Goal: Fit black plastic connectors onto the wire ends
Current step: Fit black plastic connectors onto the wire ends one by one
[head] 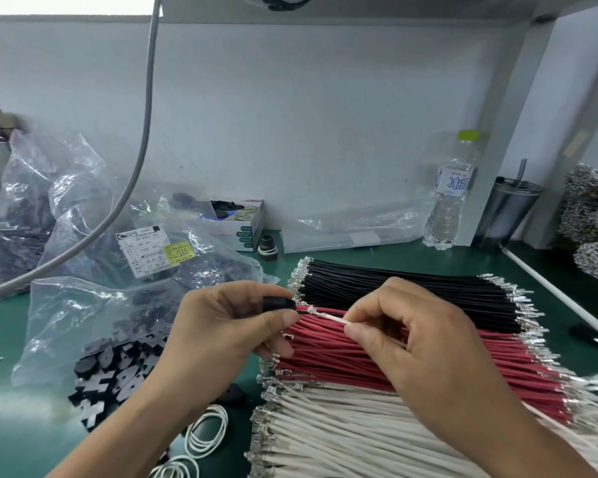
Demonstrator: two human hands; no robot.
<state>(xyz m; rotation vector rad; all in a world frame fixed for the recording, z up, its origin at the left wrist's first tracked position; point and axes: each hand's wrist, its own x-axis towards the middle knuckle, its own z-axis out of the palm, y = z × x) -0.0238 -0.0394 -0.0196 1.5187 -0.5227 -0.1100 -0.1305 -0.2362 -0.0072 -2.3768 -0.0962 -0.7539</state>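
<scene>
Green bench carries three wire stacks: black, red, white. Bagged connectors lie at left. Left hand pinches one black connector; right hand pinches a white wire just behind its metal terminal, which touches the connector's opening. Judged: wire light and limp, so hold close to the terminal; connector small, rigid, easily dropped.

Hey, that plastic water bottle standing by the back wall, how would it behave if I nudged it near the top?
The water bottle stands tall and narrow on the green table, so a high push would probably tip it. It looks round, so it would likely roll once down. Its clear, thin-looking wall suggests it is light and would dent under a squeeze.
</scene>
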